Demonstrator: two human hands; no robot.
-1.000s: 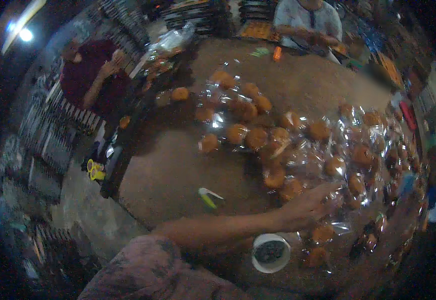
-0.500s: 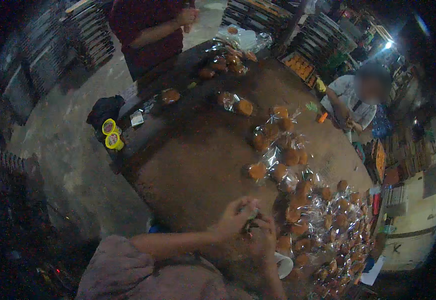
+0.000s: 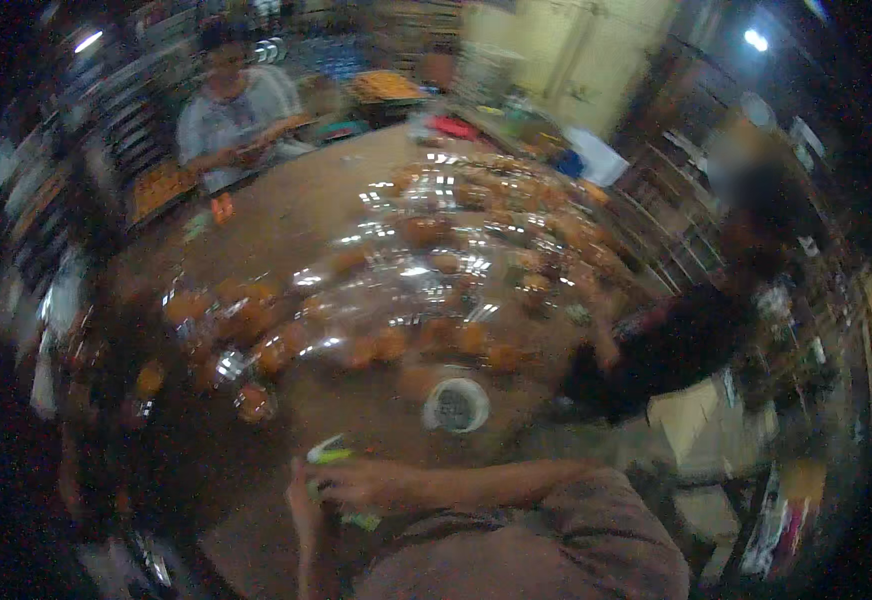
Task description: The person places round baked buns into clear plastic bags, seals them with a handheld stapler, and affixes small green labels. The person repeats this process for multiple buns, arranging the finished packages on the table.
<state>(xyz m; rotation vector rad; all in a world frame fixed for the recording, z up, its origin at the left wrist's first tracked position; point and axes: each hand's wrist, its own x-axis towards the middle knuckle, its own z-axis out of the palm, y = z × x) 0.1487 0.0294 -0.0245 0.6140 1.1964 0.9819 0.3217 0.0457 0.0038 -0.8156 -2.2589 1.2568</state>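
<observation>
My left hand (image 3: pixel 303 492) and my right hand (image 3: pixel 356 487) are together over the near edge of the table, both smeared by motion. Their fingers are closed around something small and greenish that I cannot make out. Just past the fingertips shows a small yellow-green and white piece (image 3: pixel 331 453); whether it is held or lies on the table I cannot tell. Beneath my right hand is a pale green scrap (image 3: pixel 362 522). A white round cup (image 3: pixel 457 405) stands beyond my right forearm, with contents too blurred to name.
Many round brown baked-looking pieces in clear plastic wrap (image 3: pixel 426 235) cover the brown table (image 3: pixel 326 180). Across it sits a person in a light shirt (image 3: pixel 241 115), beside a tray of orange-brown pieces (image 3: pixel 161 190). At the right, another person's dark-sleeved arm (image 3: pixel 656 345) reaches over the table.
The view has swung to the right, so the wrapped pieces now lie ahead and the person at the right has come into view. My hands stay together.
</observation>
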